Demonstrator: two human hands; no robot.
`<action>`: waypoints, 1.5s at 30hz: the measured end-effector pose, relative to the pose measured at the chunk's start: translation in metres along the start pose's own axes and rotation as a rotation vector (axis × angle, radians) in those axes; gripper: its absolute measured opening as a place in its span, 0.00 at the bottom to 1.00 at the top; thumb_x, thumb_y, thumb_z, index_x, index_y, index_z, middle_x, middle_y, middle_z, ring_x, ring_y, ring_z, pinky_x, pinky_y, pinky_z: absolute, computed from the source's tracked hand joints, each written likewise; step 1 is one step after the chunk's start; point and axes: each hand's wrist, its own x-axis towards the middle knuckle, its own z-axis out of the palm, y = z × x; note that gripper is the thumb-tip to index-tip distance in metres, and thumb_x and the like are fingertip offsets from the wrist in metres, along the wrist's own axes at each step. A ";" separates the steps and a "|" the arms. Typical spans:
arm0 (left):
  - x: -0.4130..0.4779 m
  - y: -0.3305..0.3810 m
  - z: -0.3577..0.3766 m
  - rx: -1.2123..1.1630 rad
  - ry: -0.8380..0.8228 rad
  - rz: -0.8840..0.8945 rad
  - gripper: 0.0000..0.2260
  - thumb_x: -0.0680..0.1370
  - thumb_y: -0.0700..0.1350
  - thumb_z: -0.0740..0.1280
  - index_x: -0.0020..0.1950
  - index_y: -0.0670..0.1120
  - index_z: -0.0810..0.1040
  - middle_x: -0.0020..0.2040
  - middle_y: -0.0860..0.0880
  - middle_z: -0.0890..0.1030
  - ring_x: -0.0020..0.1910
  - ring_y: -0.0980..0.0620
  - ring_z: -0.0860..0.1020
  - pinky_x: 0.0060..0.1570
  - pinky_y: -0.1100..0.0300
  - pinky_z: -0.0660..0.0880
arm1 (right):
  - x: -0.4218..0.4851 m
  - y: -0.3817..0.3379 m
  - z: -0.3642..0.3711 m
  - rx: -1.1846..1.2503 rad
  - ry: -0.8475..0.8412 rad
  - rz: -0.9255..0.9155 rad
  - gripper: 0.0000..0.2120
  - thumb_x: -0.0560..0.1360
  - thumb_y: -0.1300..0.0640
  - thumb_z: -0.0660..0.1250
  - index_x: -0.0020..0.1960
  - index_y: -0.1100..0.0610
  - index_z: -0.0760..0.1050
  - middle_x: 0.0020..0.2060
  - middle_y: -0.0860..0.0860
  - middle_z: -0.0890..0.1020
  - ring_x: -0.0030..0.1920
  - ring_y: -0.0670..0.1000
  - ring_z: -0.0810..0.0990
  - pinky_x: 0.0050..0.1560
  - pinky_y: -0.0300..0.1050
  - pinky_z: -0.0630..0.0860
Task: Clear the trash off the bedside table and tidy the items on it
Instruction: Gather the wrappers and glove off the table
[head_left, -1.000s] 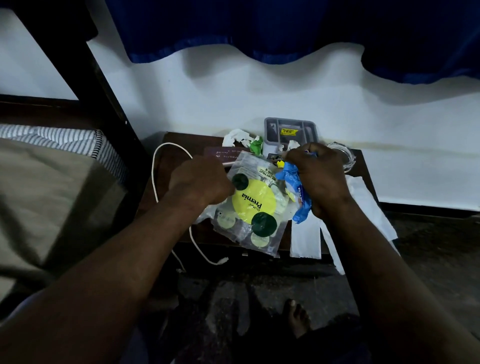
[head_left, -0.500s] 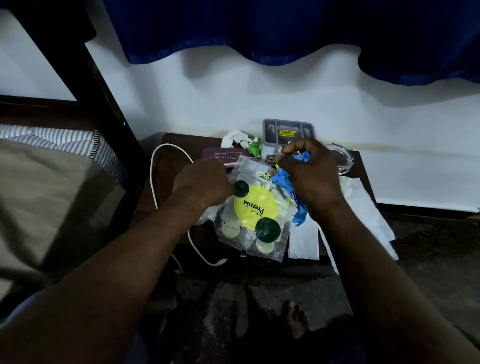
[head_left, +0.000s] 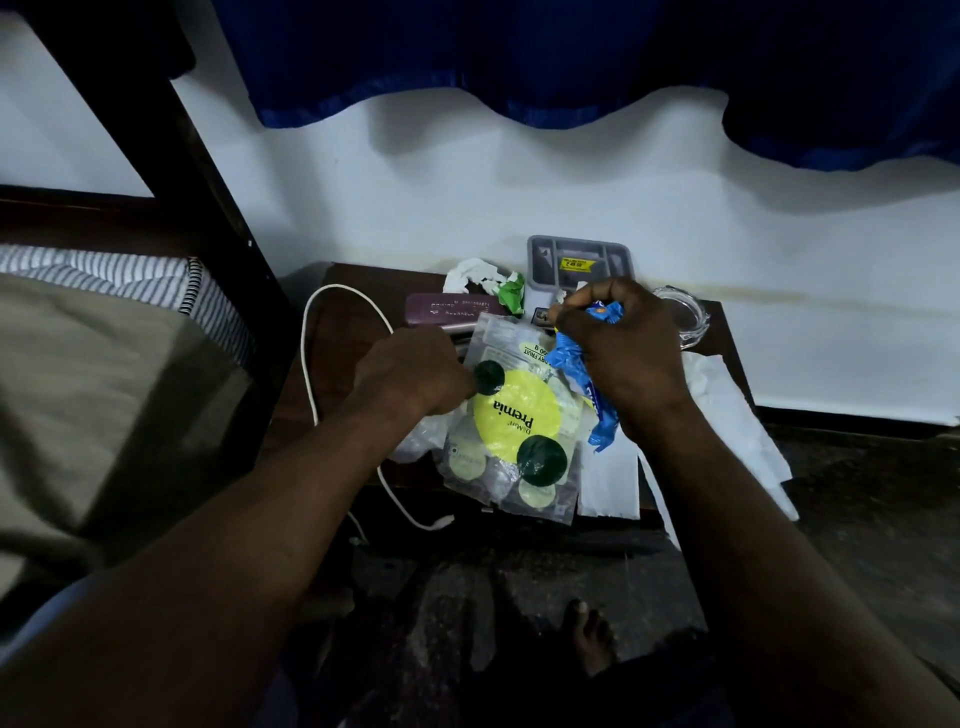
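Right hand (head_left: 628, 358) had edged its fingertips leftward, curled round crumpled blue plastic wrapper (head_left: 571, 356). Left hand (head_left: 415, 374) gripped clear yellow-labelled plastic pouch (head_left: 514, 421), just right of its knuckles. Trash gathering seemed underway; crumpled white tissue (head_left: 470, 273) beyond left hand lay untouched.

The left hand (head_left: 410, 376) hides its own fingertips and part of the maroon case (head_left: 447, 312).

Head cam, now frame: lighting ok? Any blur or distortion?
Head view: dim, floor and forearms nearly black, wall brightest, with a wavy curtain shadow; wide-angle leans the bed post; pouch print at the left hand and wrapper in the right hand look sharp.
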 end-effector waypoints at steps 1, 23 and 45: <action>0.002 -0.001 0.001 0.003 0.011 0.003 0.33 0.62 0.67 0.64 0.56 0.47 0.85 0.58 0.44 0.84 0.55 0.39 0.83 0.49 0.53 0.78 | 0.000 0.000 0.000 0.000 -0.002 0.001 0.05 0.72 0.54 0.77 0.45 0.53 0.82 0.47 0.45 0.87 0.53 0.43 0.84 0.59 0.47 0.80; 0.010 -0.007 -0.042 -0.530 0.551 0.005 0.04 0.72 0.43 0.67 0.37 0.49 0.79 0.32 0.53 0.77 0.45 0.46 0.83 0.41 0.64 0.72 | 0.006 0.001 -0.009 0.011 0.046 -0.002 0.02 0.69 0.52 0.74 0.41 0.50 0.83 0.42 0.43 0.88 0.48 0.45 0.86 0.59 0.54 0.82; 0.007 0.014 -0.028 -0.810 0.512 0.185 0.13 0.74 0.33 0.67 0.50 0.50 0.81 0.44 0.58 0.83 0.43 0.67 0.79 0.44 0.67 0.74 | 0.012 0.008 -0.015 -0.038 0.080 -0.010 0.09 0.71 0.51 0.79 0.41 0.51 0.79 0.41 0.46 0.84 0.44 0.46 0.82 0.47 0.42 0.77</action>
